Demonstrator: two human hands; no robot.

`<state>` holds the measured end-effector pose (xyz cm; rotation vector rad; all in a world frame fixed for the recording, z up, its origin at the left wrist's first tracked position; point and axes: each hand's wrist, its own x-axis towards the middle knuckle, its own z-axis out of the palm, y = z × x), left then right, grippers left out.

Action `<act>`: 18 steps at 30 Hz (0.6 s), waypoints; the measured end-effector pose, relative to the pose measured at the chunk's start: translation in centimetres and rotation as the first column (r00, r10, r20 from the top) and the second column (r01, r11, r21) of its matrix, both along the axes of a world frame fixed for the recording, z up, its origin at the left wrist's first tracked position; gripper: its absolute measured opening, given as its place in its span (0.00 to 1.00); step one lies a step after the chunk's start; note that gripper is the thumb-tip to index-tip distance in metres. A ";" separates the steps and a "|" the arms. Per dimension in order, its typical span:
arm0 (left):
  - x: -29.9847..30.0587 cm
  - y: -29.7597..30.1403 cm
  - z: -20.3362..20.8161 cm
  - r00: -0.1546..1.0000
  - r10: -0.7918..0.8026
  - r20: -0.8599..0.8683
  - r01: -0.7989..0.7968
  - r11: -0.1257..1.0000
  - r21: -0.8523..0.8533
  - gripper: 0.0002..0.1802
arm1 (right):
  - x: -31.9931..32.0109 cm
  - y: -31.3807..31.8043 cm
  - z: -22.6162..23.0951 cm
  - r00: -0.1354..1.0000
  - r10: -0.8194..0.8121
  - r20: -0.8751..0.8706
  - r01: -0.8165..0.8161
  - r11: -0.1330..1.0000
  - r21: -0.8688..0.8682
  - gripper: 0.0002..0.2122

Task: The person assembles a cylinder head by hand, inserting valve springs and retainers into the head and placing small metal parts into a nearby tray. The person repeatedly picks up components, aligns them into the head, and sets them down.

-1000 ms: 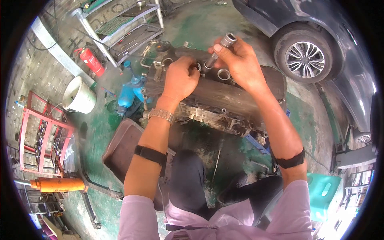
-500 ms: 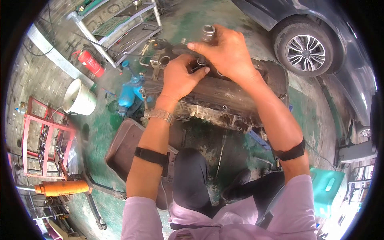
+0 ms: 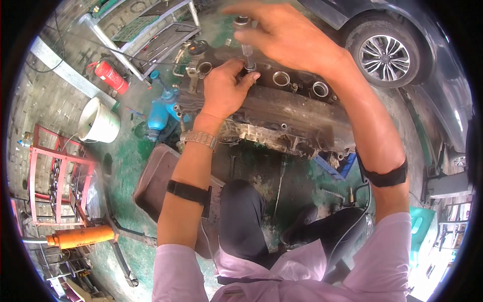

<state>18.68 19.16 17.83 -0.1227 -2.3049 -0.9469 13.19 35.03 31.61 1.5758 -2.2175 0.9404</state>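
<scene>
A chrome socket wrench (image 3: 247,52) with a straight shaft stands upright over an opening in the dirty, dark engine (image 3: 297,108). Low on that shaft, at the cover, my left hand (image 3: 224,90) pinches it between thumb and fingers. My right hand (image 3: 289,38) is around the wrench's upper end, fingers stretched apart and slightly blurred, the thumb passing in front of the shaft below the top socket. Two round openings, a nearer one (image 3: 281,78) and one farther right (image 3: 320,89), show in the cover.
A brown tray (image 3: 151,186) lies left of my knees, and a blue crate (image 3: 336,168) sits under the engine's right end. Blue bottle-shaped objects (image 3: 158,116), a white bucket (image 3: 98,121) and a fire extinguisher (image 3: 111,76) are leftward. A car wheel (image 3: 385,58) stands at upper right.
My right hand has opened its fingers and swung up and left around the wrench's top, which leans farther left. The two right openings have come into view. My left hand keeps its pinch.
</scene>
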 end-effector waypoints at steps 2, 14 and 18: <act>0.2 0.0 0.2 1.000 0.008 -0.002 -0.008 0.999 -0.039 0.13 | 0.0 -0.6 0.1 0.999 0.007 -0.049 -0.004 0.998 0.061 0.16; -1.2 0.0 -1.4 0.998 0.018 -0.068 -0.005 0.982 0.190 0.19 | 0.7 -2.1 -0.2 0.889 -0.341 -0.306 0.391 0.913 0.118 0.16; -0.9 -0.5 -1.2 0.998 0.041 -0.047 -0.039 0.999 0.034 0.19 | 0.1 -2.3 0.4 0.919 -0.172 -0.354 0.226 0.967 0.117 0.15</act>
